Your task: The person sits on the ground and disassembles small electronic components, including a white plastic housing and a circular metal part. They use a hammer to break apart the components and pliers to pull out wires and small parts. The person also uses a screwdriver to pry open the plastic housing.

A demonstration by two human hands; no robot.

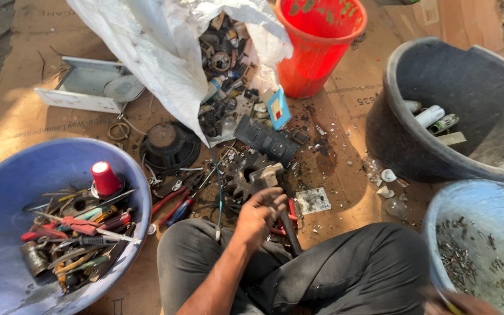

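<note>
My left hand (pixel 258 214) is closed around a dark tool handle (pixel 290 236) that runs down toward my lap. It rests just below a rusty toothed gear (pixel 246 175) with a grey metal block on it. Red-handled pliers (pixel 170 207) lie on the cardboard to the left of the hand. Only a sliver of my right hand (pixel 465 303) shows at the bottom right edge, beside the light blue basin (pixel 479 204); a thin yellowish piece sits by its fingers, and its grip is hidden.
A blue basin (pixel 7 175) of hand tools and a red cap sits at left. A white sack (pixel 153 52) spills scrap parts. Behind it are a red bucket (pixel 316 64), a black tub (pixel 392 134) holding small cylinders, a black speaker (pixel 169 146) and a grey metal tray (pixel 83 87).
</note>
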